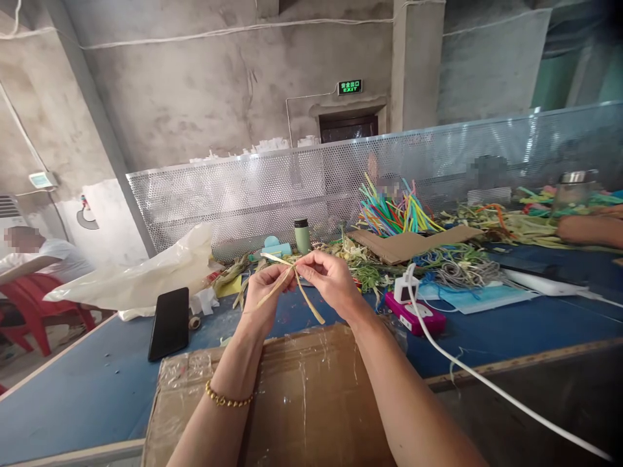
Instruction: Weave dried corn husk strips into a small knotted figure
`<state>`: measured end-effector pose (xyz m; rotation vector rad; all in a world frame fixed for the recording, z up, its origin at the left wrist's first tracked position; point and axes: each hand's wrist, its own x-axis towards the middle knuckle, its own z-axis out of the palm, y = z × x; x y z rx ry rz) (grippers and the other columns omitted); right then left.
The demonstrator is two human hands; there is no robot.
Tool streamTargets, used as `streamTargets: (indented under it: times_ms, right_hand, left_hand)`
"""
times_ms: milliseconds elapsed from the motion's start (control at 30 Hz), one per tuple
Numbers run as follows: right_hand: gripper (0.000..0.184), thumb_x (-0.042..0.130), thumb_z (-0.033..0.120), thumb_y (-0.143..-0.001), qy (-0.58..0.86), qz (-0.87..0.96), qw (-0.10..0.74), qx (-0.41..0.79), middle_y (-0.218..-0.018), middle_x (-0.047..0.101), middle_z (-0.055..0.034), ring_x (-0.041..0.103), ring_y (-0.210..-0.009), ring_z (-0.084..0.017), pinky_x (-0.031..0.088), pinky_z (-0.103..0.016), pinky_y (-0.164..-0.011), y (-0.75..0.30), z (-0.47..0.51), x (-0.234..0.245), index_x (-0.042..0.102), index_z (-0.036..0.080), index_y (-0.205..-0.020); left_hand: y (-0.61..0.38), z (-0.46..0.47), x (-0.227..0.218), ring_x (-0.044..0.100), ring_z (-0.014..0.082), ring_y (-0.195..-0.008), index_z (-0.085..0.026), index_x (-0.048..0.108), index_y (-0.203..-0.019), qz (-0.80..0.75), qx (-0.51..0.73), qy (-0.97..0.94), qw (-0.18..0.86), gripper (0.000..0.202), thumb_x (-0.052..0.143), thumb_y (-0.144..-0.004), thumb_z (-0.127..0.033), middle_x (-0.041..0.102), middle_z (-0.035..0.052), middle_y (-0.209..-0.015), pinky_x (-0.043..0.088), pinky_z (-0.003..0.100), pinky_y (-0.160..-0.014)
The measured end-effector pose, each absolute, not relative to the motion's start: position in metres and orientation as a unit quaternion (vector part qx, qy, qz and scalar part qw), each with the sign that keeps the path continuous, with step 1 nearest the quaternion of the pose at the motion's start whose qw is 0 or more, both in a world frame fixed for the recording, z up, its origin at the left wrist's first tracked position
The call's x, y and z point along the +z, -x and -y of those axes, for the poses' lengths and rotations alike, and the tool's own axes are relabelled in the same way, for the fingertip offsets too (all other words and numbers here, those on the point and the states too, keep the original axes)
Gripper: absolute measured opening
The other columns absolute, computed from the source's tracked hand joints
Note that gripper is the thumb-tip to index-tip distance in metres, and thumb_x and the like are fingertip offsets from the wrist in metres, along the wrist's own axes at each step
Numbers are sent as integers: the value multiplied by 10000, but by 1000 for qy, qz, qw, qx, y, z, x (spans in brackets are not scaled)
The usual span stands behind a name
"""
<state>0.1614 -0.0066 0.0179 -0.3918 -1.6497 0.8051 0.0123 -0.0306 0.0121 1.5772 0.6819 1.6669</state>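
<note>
Both of my hands are raised above a taped cardboard box [292, 395] and pinch thin pale straw strips [306, 299] that cross between them. My left hand [265, 292] is closed on the strips near the crossing, a gold bead bracelet on its wrist. My right hand [331, 275] pinches the same strips at the top, fingers curled. The strip ends hang down and stick out to the left.
On the blue table [87, 383] lie a black phone [169, 322], a plastic bag [146, 272], a green flask [302, 235], a pink power strip [413, 311] with white cable, cardboard, coloured strips [394, 211] and straw scraps. A perforated metal screen [243, 194] stands behind. A person sits at far left.
</note>
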Motion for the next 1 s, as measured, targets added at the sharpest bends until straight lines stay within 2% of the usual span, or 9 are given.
streamTargets:
  times_ms: [200, 400, 500, 567, 633, 733, 800, 900, 1000]
  right_hand:
    - [168, 701, 328, -821, 182, 691, 605, 351, -701, 661, -7, 627, -643, -149, 511, -299, -636, -156, 1, 14, 614, 186, -798]
    - [212, 706, 369, -806, 208, 686, 608, 342, -698, 619, 10, 580, -638, -138, 474, -284, -619, -155, 7, 17, 582, 198, -816]
    - [229, 661, 414, -849, 202, 695, 573, 384, -687, 595, 14, 552, -629, -135, 462, -283, -619, -158, 12, 21, 589, 197, -834]
    - [253, 599, 439, -894, 202, 693, 580, 377, -721, 603, -1, 561, -661, -143, 470, -298, -654, -160, 12, 22, 596, 194, -830]
    - [245, 573, 414, -908, 226, 688, 622, 298, -751, 610, -20, 566, -709, -161, 467, -317, -695, -161, 12, 22, 598, 195, -802]
    - [212, 575, 337, -907, 275, 671, 685, 69, -803, 625, -55, 558, -832, -203, 436, -362, -803, -159, 14, 21, 590, 200, -746]
    - [235, 567, 318, -926, 285, 683, 672, -23, -801, 624, -57, 546, -839, -206, 417, -364, -823, -156, 16, 19, 589, 205, -721]
    - [241, 582, 288, -931, 280, 747, 604, -1, -718, 595, -23, 522, -697, -168, 406, -313, -702, -150, 17, 14, 579, 210, -703]
    - [195, 567, 215, -923, 278, 759, 588, 25, -721, 602, -17, 520, -660, -154, 389, -290, -648, -146, 14, 11, 563, 204, -729]
  left_hand:
    - [-14, 30, 11, 506, 117, -590, -149, 718, -738, -249, 661, -610, 360, 310, 816, -738, -443, 610, 8, -622, 389, 257, -585]
    - [-14, 32, 13, 504, 123, -555, -163, 715, -756, -254, 660, -614, 350, 303, 807, -744, -451, 605, 2, -589, 393, 268, -572]
    - [-14, 33, 14, 503, 119, -550, -169, 705, -750, -239, 651, -615, 374, 281, 801, -751, -432, 614, 2, -604, 385, 266, -573]
    - [-14, 34, 13, 507, 119, -551, -172, 704, -757, -235, 645, -615, 387, 259, 785, -769, -417, 624, 3, -615, 388, 269, -582]
    - [-13, 34, 13, 506, 118, -541, -174, 695, -749, -238, 648, -610, 389, 248, 777, -776, -406, 616, -2, -602, 386, 271, -587]
    - [-12, 31, 12, 492, 112, -528, -173, 679, -737, -248, 669, -592, 375, 247, 766, -782, -400, 590, -12, -576, 365, 266, -581]
    - [-11, 28, 10, 472, 107, -537, -169, 677, -736, -256, 681, -579, 368, 248, 759, -787, -398, 580, -14, -581, 352, 260, -581]
    - [-11, 25, 8, 444, 106, -564, -164, 677, -716, -264, 689, -565, 369, 264, 774, -768, -405, 566, -14, -595, 342, 257, -584]
    - [-11, 26, 8, 443, 119, -601, -154, 712, -740, -267, 684, -572, 365, 283, 774, -764, -430, 568, -1, -621, 344, 266, -593]
